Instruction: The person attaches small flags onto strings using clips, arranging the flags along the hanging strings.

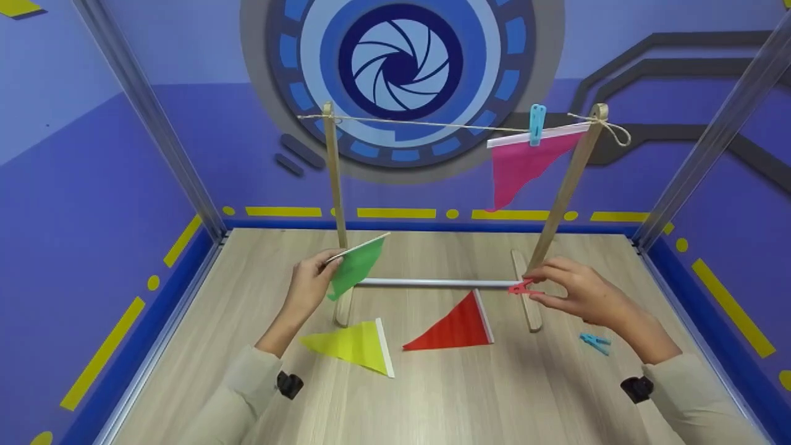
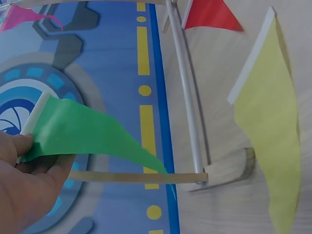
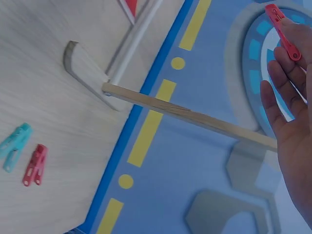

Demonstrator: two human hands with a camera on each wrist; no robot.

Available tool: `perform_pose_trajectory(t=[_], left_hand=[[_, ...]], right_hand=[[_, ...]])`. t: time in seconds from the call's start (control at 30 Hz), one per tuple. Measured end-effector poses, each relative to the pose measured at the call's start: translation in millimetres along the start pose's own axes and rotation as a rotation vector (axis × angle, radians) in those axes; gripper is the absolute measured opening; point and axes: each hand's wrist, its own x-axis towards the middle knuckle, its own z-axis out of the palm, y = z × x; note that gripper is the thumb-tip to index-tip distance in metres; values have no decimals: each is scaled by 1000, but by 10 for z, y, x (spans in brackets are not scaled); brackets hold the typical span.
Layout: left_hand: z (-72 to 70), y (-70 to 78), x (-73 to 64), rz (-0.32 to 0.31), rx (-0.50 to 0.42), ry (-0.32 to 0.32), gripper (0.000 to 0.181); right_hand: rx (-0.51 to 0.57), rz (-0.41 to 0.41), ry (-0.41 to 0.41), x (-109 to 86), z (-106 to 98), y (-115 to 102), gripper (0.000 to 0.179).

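My left hand (image 1: 309, 281) pinches a green pennant (image 1: 360, 264) by its white-edged end, in front of the left wooden post (image 1: 335, 179). In the left wrist view the green cloth (image 2: 92, 127) hangs out past the fingers. Between thumb and fingertips, my right hand (image 1: 584, 290) holds a red clothespin (image 1: 520, 288) near the foot of the right post (image 1: 565, 185). A twine line (image 1: 426, 123) runs between the post tops. From it hangs a pink pennant (image 1: 531, 164), with a blue clothespin (image 1: 537, 125) on its white edge.
A yellow pennant (image 1: 352, 347) and a red pennant (image 1: 457, 324) lie on the wooden table (image 1: 445, 395). A white bar (image 1: 439, 283) joins the post feet. At the right lies a blue clothespin (image 1: 595, 343); the right wrist view shows another red clothespin (image 3: 35, 165) beside it.
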Motion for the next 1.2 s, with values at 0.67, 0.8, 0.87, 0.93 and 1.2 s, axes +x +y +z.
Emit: perform_pose_trajectory(t=[0.67, 0.8, 0.87, 0.93, 1.2], left_hand=[[160, 285, 170, 52, -52, -55, 23], [171, 345, 208, 77, -40, -42, 22], [182, 388, 244, 90, -40, -33, 19], [195, 438, 284, 100, -41, -31, 17], [251, 644, 456, 147, -4, -1, 16]], right_hand=[[-41, -34, -25, 229, -89, -65, 29], [-72, -64, -22, 328, -139, -73, 42], [-84, -76, -20, 386, -169, -82, 46], [-86, -84, -15, 448, -199, -94, 46], [-88, -152, 13, 671, -308, -128, 32]])
